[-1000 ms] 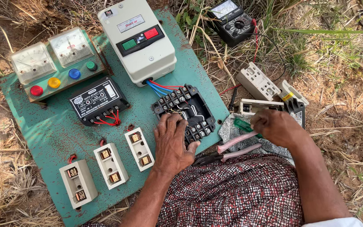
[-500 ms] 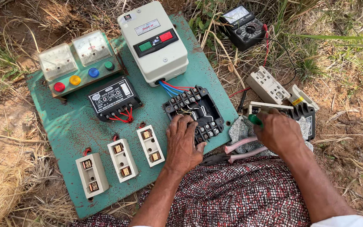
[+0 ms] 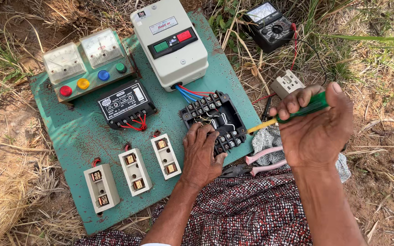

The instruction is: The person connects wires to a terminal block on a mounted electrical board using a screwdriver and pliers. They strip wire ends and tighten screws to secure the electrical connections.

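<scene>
A green metal panel (image 3: 83,136) lies on the ground and carries electrical parts. My left hand (image 3: 203,155) rests on the lower edge of the black terminal block (image 3: 215,119), fingers on its screws. My right hand (image 3: 316,128) is raised to the right of the block and grips a green-handled screwdriver (image 3: 297,111), its yellow shaft pointing left toward the block. Red and blue wires (image 3: 189,93) run from the block up into the white starter box (image 3: 172,41).
On the panel sit a meter box with coloured buttons (image 3: 85,64), a black relay unit (image 3: 126,105) and three white fuse holders (image 3: 133,171). Pink-handled pliers (image 3: 251,164) lie on a cloth. A multimeter (image 3: 270,25) and a white socket (image 3: 287,83) lie in the grass.
My right hand has lifted off the tools on the ground with the green screwdriver and turned its tip toward the terminal block. My left hand stays on the block.
</scene>
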